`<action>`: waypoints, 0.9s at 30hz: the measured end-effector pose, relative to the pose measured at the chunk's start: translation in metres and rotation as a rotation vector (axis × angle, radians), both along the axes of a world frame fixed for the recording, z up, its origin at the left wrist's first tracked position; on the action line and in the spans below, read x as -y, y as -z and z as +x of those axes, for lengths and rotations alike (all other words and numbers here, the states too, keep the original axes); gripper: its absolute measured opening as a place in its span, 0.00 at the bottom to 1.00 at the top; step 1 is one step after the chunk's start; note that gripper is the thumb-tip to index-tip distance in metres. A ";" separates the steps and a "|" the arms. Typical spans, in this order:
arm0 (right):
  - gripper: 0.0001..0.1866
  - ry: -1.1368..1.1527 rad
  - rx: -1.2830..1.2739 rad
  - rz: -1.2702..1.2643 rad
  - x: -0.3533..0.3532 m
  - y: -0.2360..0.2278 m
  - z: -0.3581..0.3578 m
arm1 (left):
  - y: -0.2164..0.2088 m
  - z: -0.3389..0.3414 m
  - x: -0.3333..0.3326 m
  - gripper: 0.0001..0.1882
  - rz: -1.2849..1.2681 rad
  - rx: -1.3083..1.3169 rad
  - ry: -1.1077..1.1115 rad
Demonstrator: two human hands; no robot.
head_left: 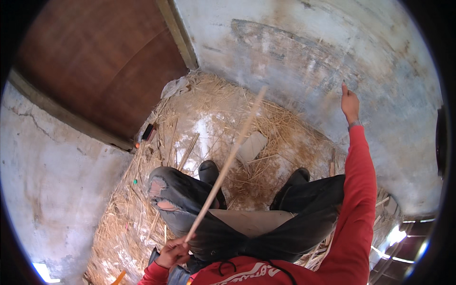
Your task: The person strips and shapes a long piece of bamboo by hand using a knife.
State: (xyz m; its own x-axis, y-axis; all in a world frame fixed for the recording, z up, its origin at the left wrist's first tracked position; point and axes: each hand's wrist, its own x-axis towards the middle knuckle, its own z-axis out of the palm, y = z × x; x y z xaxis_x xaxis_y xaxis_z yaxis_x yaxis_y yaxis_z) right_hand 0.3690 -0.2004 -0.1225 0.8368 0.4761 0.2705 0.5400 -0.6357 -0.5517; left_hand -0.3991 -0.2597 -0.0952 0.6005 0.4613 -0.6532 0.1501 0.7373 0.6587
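Observation:
My left hand [174,252] is closed around the lower end of a long, thin wooden strip [223,173]. The strip slants up and to the right over my left leg, its far end blurred. On the right, my right arm in a red sleeve stretches far out in front of the stained wall [304,61]. My right hand [350,105] is closed there, and a small dark tip [344,82] shows above its fingers. What that tip belongs to is mostly hidden. Whether the hand touches the wall, I cannot tell.
I sit with bent knees in torn dark trousers [294,232]. Straw and shavings [266,118] litter the floor, with a pale flat block [252,146] between my boots and several loose strips [189,151]. A brown door panel [104,61] stands at far left, a dark object [148,132] near its foot.

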 end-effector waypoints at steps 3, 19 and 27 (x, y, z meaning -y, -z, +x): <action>0.39 -0.158 -0.030 0.081 0.002 -0.021 -0.051 | -0.008 0.039 -0.008 0.25 0.116 0.008 -0.137; 0.27 -1.220 -0.167 -0.100 0.030 -0.052 -0.352 | -0.005 0.200 -0.060 0.24 0.433 0.279 -0.146; 0.27 -1.118 -0.130 -0.145 0.019 -0.037 -0.334 | 0.005 0.204 -0.051 0.24 0.475 0.175 -0.140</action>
State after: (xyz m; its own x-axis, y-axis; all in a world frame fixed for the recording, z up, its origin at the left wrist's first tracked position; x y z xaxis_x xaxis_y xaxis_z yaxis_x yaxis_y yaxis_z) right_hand 0.0345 -0.2192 -0.0851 -0.0596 0.9938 0.0943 0.7892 0.1047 -0.6052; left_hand -0.1952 -0.2087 -0.1001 0.5929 0.7661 -0.2480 -0.0706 0.3562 0.9317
